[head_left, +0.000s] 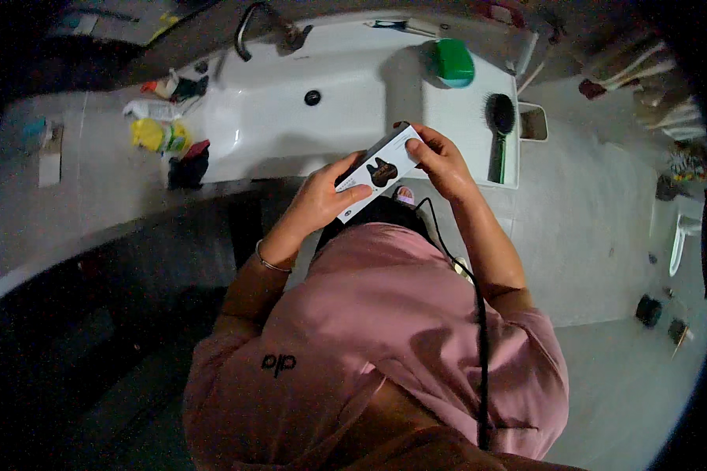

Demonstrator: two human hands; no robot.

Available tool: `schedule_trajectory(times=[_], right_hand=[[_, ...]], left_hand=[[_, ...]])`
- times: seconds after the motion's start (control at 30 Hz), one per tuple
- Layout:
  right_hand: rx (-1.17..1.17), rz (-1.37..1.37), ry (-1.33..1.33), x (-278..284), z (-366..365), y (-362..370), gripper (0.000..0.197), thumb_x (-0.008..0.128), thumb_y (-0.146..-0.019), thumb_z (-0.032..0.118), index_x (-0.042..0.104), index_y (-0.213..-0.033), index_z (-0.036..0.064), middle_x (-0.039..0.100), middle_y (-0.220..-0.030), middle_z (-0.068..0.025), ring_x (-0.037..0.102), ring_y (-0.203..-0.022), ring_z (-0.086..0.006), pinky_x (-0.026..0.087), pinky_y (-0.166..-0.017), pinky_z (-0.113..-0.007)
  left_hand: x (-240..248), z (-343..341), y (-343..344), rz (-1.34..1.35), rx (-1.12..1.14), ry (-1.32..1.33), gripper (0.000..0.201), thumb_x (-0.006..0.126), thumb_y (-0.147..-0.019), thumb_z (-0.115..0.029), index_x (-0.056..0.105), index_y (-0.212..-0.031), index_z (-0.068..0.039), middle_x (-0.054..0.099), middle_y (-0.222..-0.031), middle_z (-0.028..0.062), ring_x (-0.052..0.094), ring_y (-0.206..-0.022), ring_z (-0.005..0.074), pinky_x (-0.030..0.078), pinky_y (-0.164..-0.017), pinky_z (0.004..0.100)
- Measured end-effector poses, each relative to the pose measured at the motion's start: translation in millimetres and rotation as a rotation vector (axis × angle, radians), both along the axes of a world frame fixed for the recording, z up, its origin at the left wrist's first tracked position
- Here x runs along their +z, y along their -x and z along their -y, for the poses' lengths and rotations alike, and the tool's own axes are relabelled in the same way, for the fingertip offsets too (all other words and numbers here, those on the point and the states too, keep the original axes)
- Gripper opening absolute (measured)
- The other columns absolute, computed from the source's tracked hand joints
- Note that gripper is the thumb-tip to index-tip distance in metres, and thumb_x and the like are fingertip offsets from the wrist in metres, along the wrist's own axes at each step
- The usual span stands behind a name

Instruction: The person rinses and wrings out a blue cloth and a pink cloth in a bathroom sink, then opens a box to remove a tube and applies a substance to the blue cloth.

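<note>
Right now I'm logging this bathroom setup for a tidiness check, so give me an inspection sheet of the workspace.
Surface: white sink set in a grey counter.
Job's things: small white box with a dark picture, held over the sink's front edge.
Clutter: green container, black hairbrush, yellow and white bottles by the basin.
Hands: left hand and right hand each grip one end of the box with their fingers.
Cables: black cord running down the pink shirt.
Surroundings: faucet, grey tiled floor.
</note>
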State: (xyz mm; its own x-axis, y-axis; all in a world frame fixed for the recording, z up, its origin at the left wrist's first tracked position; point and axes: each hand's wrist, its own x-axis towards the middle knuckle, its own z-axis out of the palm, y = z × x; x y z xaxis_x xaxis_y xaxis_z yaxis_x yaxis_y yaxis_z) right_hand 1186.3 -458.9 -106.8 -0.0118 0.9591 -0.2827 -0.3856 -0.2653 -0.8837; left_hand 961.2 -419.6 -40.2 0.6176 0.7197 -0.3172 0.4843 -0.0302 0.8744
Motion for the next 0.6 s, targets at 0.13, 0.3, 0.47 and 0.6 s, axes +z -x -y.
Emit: schedule_trajectory(times=[0.13, 0.3, 0.47, 0.6], right_hand=[[0.018, -0.009, -0.014, 8.9, 4.0, 70.2, 0.052, 0.063, -0.083, 0.032, 0.050, -0.122, -0.0003, 0.059, -0.102, -0.0071, 0.054, -0.090, -0.0137, 0.044, -0.081, -0.028], [0.015, 0.047, -0.042, 21.0, 7.3, 158.9, 0.048, 0.062, -0.085, 0.030, 0.050, -0.121, 0.0010, 0.058, -0.104, -0.0054, 0.055, -0.093, -0.0139, 0.044, -0.082, -0.027], [0.031, 0.163, -0.112, 40.5, 9.8, 286.0, 0.046, 0.063, -0.085, 0.023, 0.048, -0.121, -0.0016, 0.058, -0.101, -0.0062, 0.052, -0.090, -0.0114, 0.044, -0.078, -0.025], [0.173, 0.114, -0.146, 68.8, 18.3, 386.3, 0.049, 0.062, -0.086, 0.022, 0.044, -0.124, -0.0016, 0.052, -0.113, -0.0081, 0.050, -0.100, -0.0138, 0.040, -0.088, -0.028]], left_hand=[[-2.5, 15.7, 76.6, 0.084, 0.092, 0.064, 0.062, 0.068, -0.078, -0.012, 0.038, -0.132, -0.003, 0.053, -0.121, 0.0119, 0.050, -0.110, 0.0181, 0.040, -0.091, 0.0303], [20.2, 35.4, 169.6, -0.033, 0.164, -0.302, 0.078, 0.075, -0.070, -0.025, 0.034, -0.130, 0.001, 0.047, -0.123, 0.0210, 0.045, -0.116, 0.0301, 0.036, -0.097, 0.0388], [46.5, 49.3, 234.4, -0.391, 0.050, -0.759, 0.087, 0.078, -0.064, -0.028, 0.030, -0.132, 0.000, 0.038, -0.132, 0.0216, 0.032, -0.125, 0.0347, 0.027, -0.103, 0.0436], [26.5, 47.8, 322.0, -0.360, 0.188, -0.713, 0.073, 0.074, -0.066, -0.021, 0.036, -0.124, 0.001, 0.052, -0.111, 0.0207, 0.051, -0.103, 0.0375, 0.043, -0.086, 0.0436]])
